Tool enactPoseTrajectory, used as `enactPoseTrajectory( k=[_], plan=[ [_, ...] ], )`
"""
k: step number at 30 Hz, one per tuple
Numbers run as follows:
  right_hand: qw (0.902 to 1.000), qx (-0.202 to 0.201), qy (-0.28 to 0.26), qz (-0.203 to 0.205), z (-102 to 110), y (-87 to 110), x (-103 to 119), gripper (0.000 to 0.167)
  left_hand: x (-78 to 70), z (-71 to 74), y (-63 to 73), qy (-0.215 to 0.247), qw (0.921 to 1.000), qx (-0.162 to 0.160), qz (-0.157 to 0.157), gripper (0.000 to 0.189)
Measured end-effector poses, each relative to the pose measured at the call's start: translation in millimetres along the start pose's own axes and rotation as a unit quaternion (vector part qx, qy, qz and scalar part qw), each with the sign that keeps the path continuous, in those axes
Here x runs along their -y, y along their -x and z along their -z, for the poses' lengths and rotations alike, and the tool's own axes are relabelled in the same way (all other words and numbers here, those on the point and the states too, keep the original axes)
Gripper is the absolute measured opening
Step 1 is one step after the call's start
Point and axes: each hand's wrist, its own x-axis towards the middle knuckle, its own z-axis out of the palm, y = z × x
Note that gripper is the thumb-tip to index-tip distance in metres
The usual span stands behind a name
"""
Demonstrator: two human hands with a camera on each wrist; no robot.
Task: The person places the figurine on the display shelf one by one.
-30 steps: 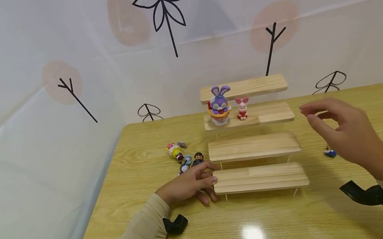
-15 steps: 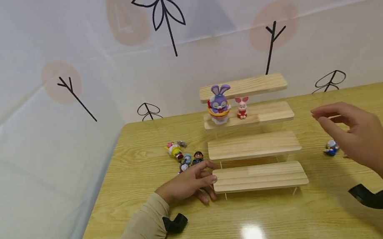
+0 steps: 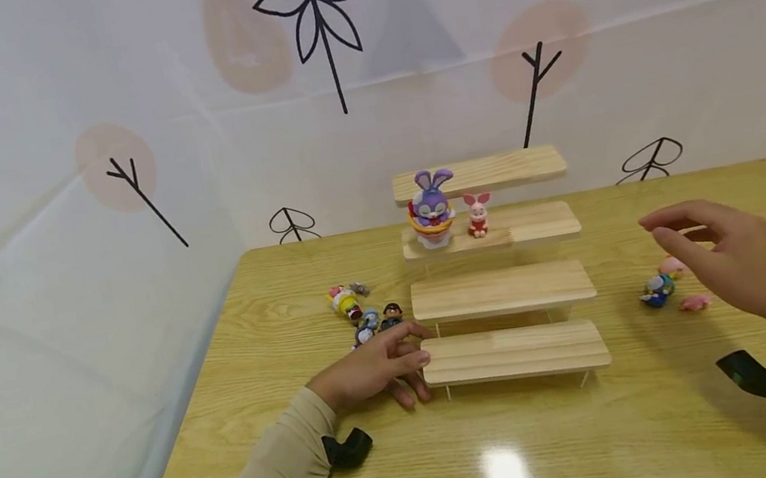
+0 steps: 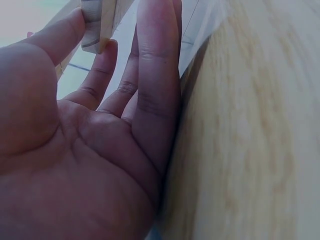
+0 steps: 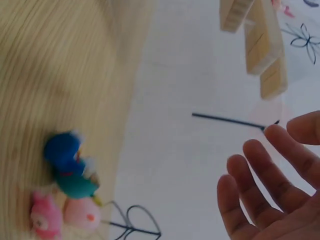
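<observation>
My left hand is at the left end of the lowest step of a four-tier wooden display shelf. Thumb and index finger pinch the plank's end from above and below in the left wrist view, while the other fingers reach down beside it. My right hand hovers to the right of the shelf, fingers loosely bent and holding nothing. Below it on the table lie a blue figurine, a small pink figurine and a pale pink one, partly overlapped by the hand.
A purple rabbit figurine and a small piglet figurine stand on the second tier from the top. Several small figurines lie on the wooden table left of the shelf. A patterned cloth hangs behind.
My right hand has moved right, away from the shelf, uncovering the blue and pink figurines. My left hand stays at the lowest step. The head view has shifted slightly.
</observation>
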Motion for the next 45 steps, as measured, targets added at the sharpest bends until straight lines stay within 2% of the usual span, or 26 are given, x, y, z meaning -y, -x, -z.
enactPoseTrajectory(
  k=[4,11,15,22,27,33,40,45],
  plan=[
    [0.9986,0.03,0.036,-0.025,2.9,-3.0,-17.4,0.027,-1.4,-0.8,0.0,-0.003,1.0,-0.003,0.003,0.04],
    [0.9905,0.073,0.1,-0.061,7.3,-8.0,-40.3,0.037,-1.7,-0.5,0.1,-0.009,0.9999,-0.006,0.003,0.04],
    [0.988,0.09,0.1,-0.077,7.7,-9.0,-50.7,0.041,0.1,0.2,1.2,-0.008,0.9999,-0.006,0.004,0.04],
    [0.9859,0.111,0.098,-0.079,6.7,-8.0,-67.7,0.04,0.1,-0.8,2.1,-0.015,0.9999,-0.002,0.002,0.043],
    [0.9837,0.146,0.081,-0.068,5.3,-5.5,-77.1,0.037,-0.5,-1.7,1.9,-0.016,0.9999,-0.004,0.004,0.042],
    [0.9827,0.163,0.075,-0.046,2.1,-6.7,-82.7,0.035,0.5,-1.3,2.3,-0.021,0.9997,-0.009,0.007,0.041],
    [0.9749,0.206,0.07,-0.049,1.8,-7.8,-88.3,0.039,0.2,-0.5,1.5,-0.02,0.9997,-0.008,0.005,0.04],
    [0.9752,0.201,0.074,-0.056,-0.2,-7.4,-91.3,0.039,-1.3,-0.2,0.2,-0.021,0.9998,-0.004,0.004,0.04]
  ],
)
